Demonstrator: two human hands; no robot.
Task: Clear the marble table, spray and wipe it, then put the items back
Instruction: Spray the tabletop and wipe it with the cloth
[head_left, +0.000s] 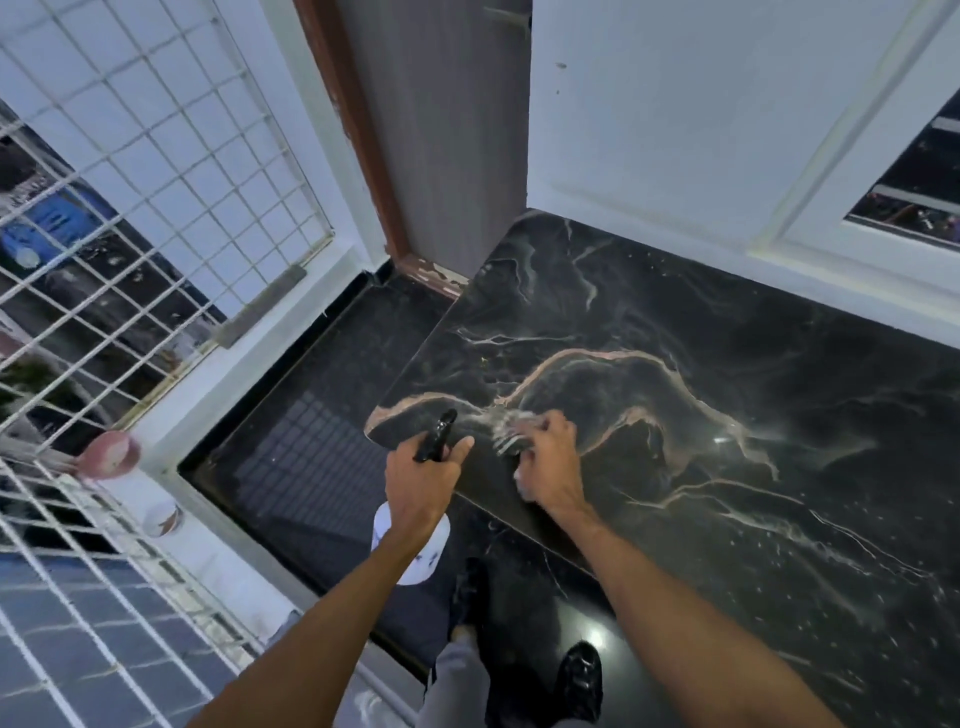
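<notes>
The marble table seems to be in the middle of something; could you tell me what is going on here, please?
A person is cleaning the dark marble table. The left hand grips a spray bottle by its black trigger head, held over the table's near corner. The right hand presses a pale cloth onto the marble near that corner. The tabletop in view carries nothing else, so it looks cleared, with wiping under way.

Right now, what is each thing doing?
Spray bottle: hanging down, gripped by the left hand.
Cloth: bunched, pressed on the table by the right hand.
Marble table: cleared, streaky near the cloth.
Door: cannot tell if shut.
</notes>
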